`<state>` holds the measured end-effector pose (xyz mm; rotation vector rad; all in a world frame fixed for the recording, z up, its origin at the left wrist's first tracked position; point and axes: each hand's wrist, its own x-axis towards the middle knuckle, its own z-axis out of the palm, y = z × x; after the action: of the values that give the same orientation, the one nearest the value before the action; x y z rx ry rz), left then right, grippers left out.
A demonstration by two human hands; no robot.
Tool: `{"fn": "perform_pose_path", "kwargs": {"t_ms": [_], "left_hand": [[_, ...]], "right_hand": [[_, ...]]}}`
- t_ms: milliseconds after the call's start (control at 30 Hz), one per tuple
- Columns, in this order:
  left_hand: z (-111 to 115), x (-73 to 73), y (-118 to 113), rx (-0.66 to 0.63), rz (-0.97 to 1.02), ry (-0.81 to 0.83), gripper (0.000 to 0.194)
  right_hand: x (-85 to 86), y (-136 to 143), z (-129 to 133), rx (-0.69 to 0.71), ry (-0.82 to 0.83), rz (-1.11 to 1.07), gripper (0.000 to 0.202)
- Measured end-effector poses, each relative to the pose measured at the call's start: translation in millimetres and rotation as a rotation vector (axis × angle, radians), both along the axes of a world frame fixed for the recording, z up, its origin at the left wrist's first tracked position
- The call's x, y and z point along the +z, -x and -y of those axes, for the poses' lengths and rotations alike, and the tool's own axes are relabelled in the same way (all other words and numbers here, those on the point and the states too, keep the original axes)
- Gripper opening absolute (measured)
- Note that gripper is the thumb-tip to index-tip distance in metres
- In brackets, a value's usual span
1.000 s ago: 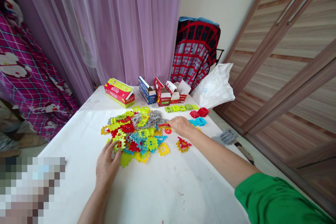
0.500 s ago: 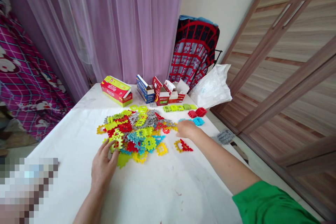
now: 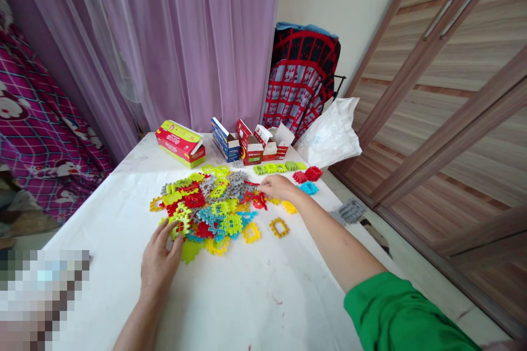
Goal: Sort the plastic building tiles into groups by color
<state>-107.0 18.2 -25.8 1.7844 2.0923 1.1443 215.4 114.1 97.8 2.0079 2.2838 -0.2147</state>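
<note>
A mixed pile of toothed plastic pieces (image 3: 218, 205) in yellow-green, red, grey, blue and yellow covers the middle of the white table. My left hand (image 3: 160, 255) rests at the pile's near left edge, its fingers apart and touching a yellow-green piece (image 3: 181, 222). At the right side of the pile is my right hand (image 3: 278, 187), its fingertips together over red pieces (image 3: 258, 199); what they pinch, if anything, is too small to make out. A yellow square frame (image 3: 279, 227) lies apart, nearer to me.
Along the back stand a red and yellow-green box (image 3: 181, 142), a blue box (image 3: 225, 141) and red boxes (image 3: 249, 143). Sorted green (image 3: 272, 169), red (image 3: 308, 174) and blue pieces (image 3: 308, 188) lie right, near a white bag (image 3: 329, 134). Grey pieces (image 3: 349, 211) sit at the right edge.
My right hand has moved left and slightly back, onto the pile's right side. The red triangle beside the yellow frame is gone from there, and a red piece now shows near my right fingertips.
</note>
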Motion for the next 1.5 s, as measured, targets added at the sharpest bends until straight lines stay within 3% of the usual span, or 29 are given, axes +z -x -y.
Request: {"fn": "perform_pose_path", "kwargs": {"t_ms": [133,300,400,667,800,1200,1367,1500], "left_hand": [[-1.3,-2.3,1.3,-0.008,0.008,-0.005,0.037],[-0.9,1.3,0.2,-0.004,0.001,0.039,0.042],[0.0,3.6,-0.9,-0.003,0.009,0.064,0.043],[-0.4,3.2,-0.9,-0.006,0.001,0.037,0.042],[-0.1,2.9,-0.8,0.004,0.001,0.037,0.041],[-0.6,0.9,-0.9,-0.002,0.011,0.016,0.039],[-1.1,-1.2,0.0,0.000,0.007,-0.005,0.037],[-1.7,-3.3,0.9,-0.005,0.003,-0.016,0.035]], "right_hand": [[-13.0,-0.1,-14.0,-0.051,-0.117,-0.045,0.036],[-36.1,-7.5,-8.2,-0.066,-0.032,0.011,0.042],[-41.6,-8.0,-3.5,-0.061,-0.015,0.029,0.046],[-29.5,-14.0,-9.3,-0.043,-0.029,-0.023,0.025],[-24.7,-10.5,-15.3,0.012,-0.076,-0.124,0.035],[-54.0,-0.2,11.3,0.062,-0.088,-0.032,0.033],[-43.9,-3.6,14.8,0.061,-0.085,0.001,0.023],[-34.4,-12.2,22.7,0.031,-0.087,0.024,0.033]]}}
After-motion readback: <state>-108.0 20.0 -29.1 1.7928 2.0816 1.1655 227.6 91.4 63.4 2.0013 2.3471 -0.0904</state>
